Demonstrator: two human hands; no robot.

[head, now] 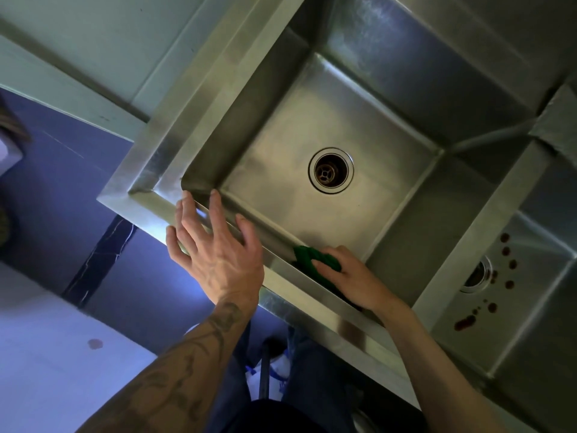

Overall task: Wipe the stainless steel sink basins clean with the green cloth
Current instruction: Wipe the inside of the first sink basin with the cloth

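A stainless steel sink with two basins fills the head view. The left basin (281,142) has a round drain (331,170) in its floor. The right basin (537,310) shows several reddish-brown spots (505,264) beside its drain (477,276). My right hand (352,279) reaches down inside the left basin and presses a green cloth (309,256) against the near wall. My left hand (215,248) rests with spread fingers on the front rim (150,198), holding nothing.
A steel divider (487,220) separates the two basins. The sink's back wall (437,51) rises beyond. A pale counter (78,57) lies to the left. Below the rim are a blue-lit floor (78,354) and my legs.
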